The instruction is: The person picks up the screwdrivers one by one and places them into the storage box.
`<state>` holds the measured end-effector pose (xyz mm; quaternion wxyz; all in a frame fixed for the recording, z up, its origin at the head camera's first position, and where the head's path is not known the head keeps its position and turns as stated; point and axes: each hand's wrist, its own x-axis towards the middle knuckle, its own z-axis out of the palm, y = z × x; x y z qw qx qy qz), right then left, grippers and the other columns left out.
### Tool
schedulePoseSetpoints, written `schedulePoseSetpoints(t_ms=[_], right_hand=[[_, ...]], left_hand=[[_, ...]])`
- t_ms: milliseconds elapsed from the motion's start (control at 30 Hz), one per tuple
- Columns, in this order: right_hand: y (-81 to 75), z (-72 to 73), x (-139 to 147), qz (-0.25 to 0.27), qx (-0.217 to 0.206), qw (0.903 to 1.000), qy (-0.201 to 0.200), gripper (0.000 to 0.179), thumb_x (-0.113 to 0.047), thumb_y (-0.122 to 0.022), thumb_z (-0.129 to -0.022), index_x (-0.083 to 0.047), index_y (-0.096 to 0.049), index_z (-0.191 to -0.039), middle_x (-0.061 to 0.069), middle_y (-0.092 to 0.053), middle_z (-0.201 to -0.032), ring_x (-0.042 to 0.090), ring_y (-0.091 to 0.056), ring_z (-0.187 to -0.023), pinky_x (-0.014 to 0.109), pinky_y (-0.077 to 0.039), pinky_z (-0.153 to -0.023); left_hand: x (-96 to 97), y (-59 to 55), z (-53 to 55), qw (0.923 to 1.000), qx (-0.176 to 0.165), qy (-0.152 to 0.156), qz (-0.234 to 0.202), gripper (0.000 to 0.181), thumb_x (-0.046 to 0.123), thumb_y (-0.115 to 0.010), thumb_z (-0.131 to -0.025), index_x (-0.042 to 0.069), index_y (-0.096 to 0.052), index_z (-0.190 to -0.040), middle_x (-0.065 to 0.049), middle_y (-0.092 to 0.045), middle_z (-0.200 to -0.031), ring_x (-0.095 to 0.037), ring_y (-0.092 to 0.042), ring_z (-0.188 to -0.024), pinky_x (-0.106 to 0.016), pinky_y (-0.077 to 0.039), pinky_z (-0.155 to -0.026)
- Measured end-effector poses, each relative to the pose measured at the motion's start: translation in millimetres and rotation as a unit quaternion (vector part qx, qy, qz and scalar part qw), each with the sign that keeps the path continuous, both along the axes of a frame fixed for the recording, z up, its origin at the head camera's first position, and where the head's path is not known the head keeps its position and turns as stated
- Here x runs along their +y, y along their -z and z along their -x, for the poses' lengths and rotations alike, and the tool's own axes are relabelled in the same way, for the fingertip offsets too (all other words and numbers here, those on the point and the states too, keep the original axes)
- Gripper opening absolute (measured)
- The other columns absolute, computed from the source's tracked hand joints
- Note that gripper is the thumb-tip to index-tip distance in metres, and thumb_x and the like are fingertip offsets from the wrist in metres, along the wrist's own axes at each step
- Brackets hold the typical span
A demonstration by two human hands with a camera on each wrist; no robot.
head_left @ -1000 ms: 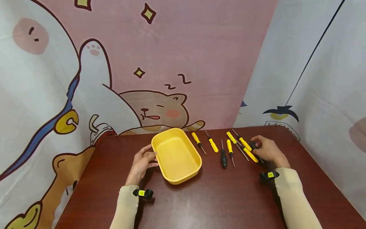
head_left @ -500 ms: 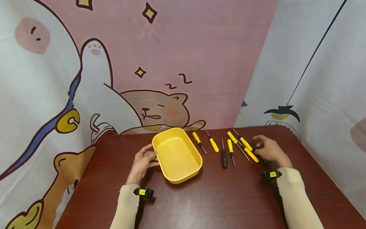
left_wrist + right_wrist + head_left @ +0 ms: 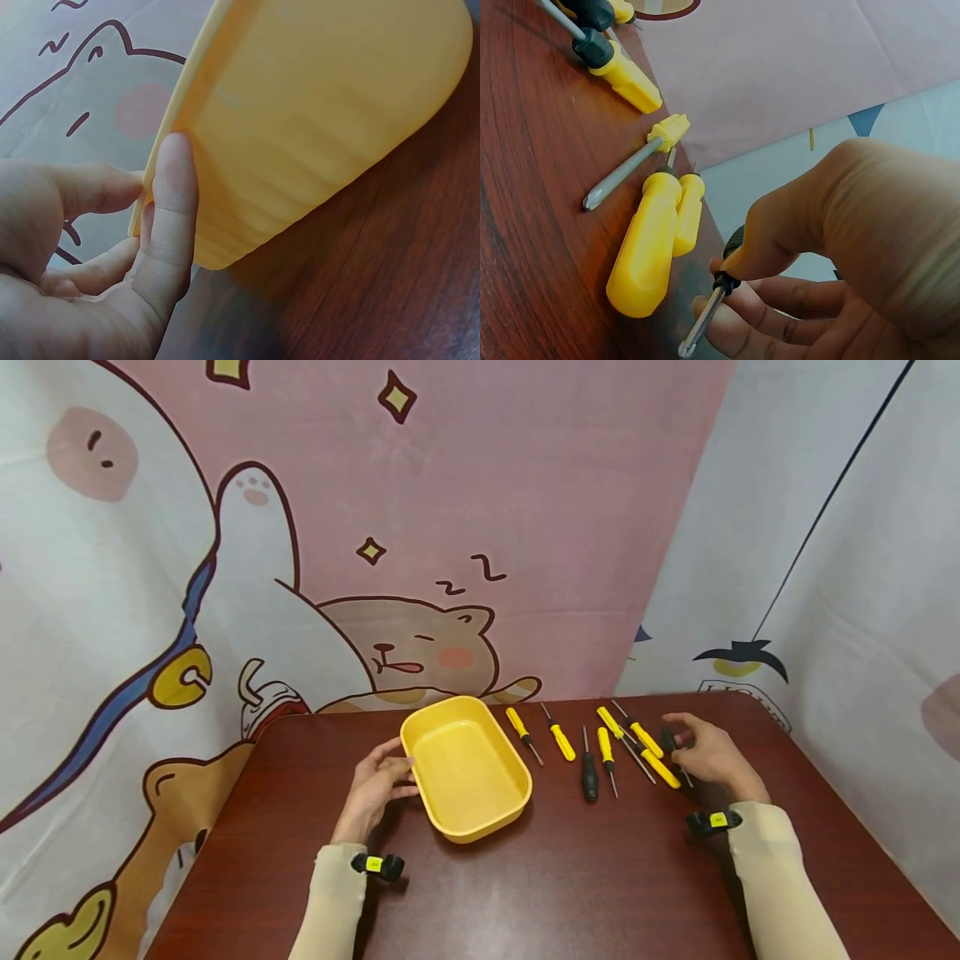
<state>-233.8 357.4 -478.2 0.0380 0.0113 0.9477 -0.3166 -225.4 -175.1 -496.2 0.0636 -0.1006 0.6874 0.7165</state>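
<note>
My left hand [image 3: 377, 783] pinches the left rim of a yellow plastic tray [image 3: 467, 777]; in the left wrist view the thumb and fingers [image 3: 174, 195] lie on either side of that rim. On the right, my right hand [image 3: 711, 753] pinches a black-handled screwdriver [image 3: 724, 281] between thumb and fingers, its metal shaft pointing down toward the table. Most of its handle is hidden by the hand. Just left of this hand lie several yellow-handled screwdrivers, one of them with a thick yellow handle [image 3: 645, 244] close by. A black screwdriver [image 3: 589, 777] lies nearer the tray.
A yellow-handled screwdriver [image 3: 519, 725] lies right beside the tray, and another yellow one [image 3: 559, 739] is a little further right. All rest on a dark red-brown table [image 3: 480, 902]. A printed cloth [image 3: 562, 527] hangs behind its back edge.
My right hand stays in about the same place, while the black screwdriver in it has tipped more upright. The left hand and tray have not visibly moved.
</note>
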Motion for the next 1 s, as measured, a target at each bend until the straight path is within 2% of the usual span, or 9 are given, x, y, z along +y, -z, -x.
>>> schedulePoseSetpoints(t_ms=[133,433,700,1000], right_hand=[[-2.4,-0.1,-2.0,-0.007,0.006,0.9999,-0.005,0.065,-0.006,-0.067,-0.087,0.000,-0.045,-0.148,0.030,-0.058,-0.119,0.022,-0.064,-0.076,0.031,-0.055,-0.062],[-11.0,-4.0,-10.4,-0.015,0.053,0.9985,0.003,0.061,-0.003,-0.065,-0.087,-0.006,-0.049,-0.146,0.026,-0.059,-0.120,0.035,-0.060,-0.095,0.029,-0.052,-0.065],[-22.2,-5.2,-25.0,-0.014,0.075,0.9971,0.001,0.062,-0.002,-0.065,-0.087,-0.007,-0.049,-0.147,0.023,-0.059,-0.118,0.030,-0.057,-0.088,0.029,-0.049,-0.063],[-25.2,-7.0,-35.1,0.008,0.090,0.9957,-0.019,0.059,-0.002,-0.065,-0.089,-0.010,-0.051,-0.146,0.021,-0.060,-0.118,0.030,-0.058,-0.088,0.028,-0.050,-0.061]], left_hand=[[-0.3,0.6,0.4,1.0000,0.000,0.002,-0.004,0.056,0.006,-0.068,-0.097,0.011,-0.048,-0.149,-0.018,-0.065,-0.107,-0.018,-0.066,-0.077,-0.035,-0.065,-0.069],[-0.3,-0.1,-0.4,1.0000,0.002,0.008,-0.003,0.056,0.005,-0.066,-0.097,0.010,-0.047,-0.150,-0.021,-0.064,-0.110,-0.017,-0.066,-0.077,-0.035,-0.065,-0.069],[-1.3,0.0,-0.6,0.9999,0.007,0.008,-0.009,0.057,0.005,-0.066,-0.098,0.010,-0.046,-0.150,-0.020,-0.065,-0.110,-0.019,-0.066,-0.079,-0.036,-0.065,-0.070],[-1.7,1.0,0.3,0.9999,0.006,0.006,-0.013,0.059,0.005,-0.066,-0.098,0.009,-0.045,-0.152,-0.022,-0.064,-0.111,-0.019,-0.066,-0.077,-0.036,-0.066,-0.069]])
